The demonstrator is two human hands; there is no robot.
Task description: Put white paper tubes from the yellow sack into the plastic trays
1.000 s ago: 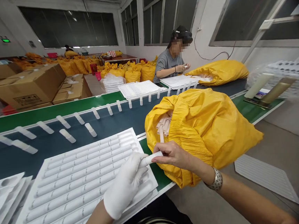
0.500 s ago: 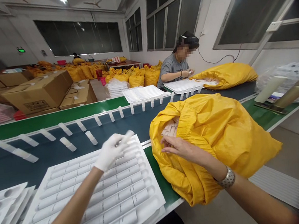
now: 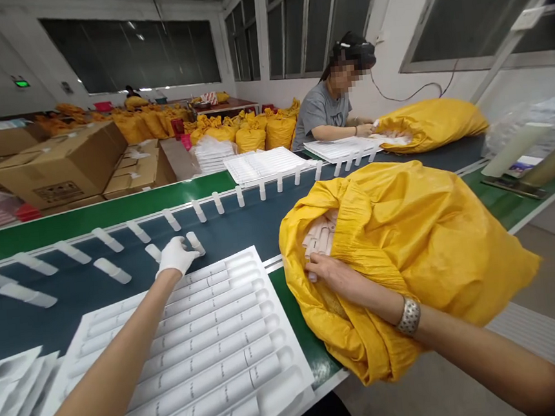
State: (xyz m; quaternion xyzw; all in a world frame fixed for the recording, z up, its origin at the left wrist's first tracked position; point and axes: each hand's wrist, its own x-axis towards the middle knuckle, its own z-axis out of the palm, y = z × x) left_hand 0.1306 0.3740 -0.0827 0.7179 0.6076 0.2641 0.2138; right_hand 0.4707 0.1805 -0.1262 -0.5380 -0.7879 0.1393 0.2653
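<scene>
My left hand (image 3: 177, 257), in a white glove, is over the dark conveyor belt (image 3: 221, 235), its fingers closed on a small white tube (image 3: 195, 243) that stands on the belt. Below it lies a white tray (image 3: 289, 336) with long grooves holding rows of white tubes (image 3: 222, 355). My right hand (image 3: 326, 272), bare with a metal band at the wrist, is at the mouth of a yellow sack (image 3: 420, 234). Its fingers are bent against the pale tubes (image 3: 319, 235) inside; whether they grip one is hidden.
More white tubes (image 3: 107, 240) line the belt's far edge. Across it a person in grey (image 3: 328, 110) works by another yellow sack (image 3: 438, 123) and white trays (image 3: 264, 165). Stacked trays (image 3: 19, 392) lie at the lower left. Cardboard boxes (image 3: 69, 164) stand behind.
My left hand has moved left and away from me, from above the tray to the belt; a tube now stands at its fingertips. My right hand has closed its fingers at the sack's tubes.
</scene>
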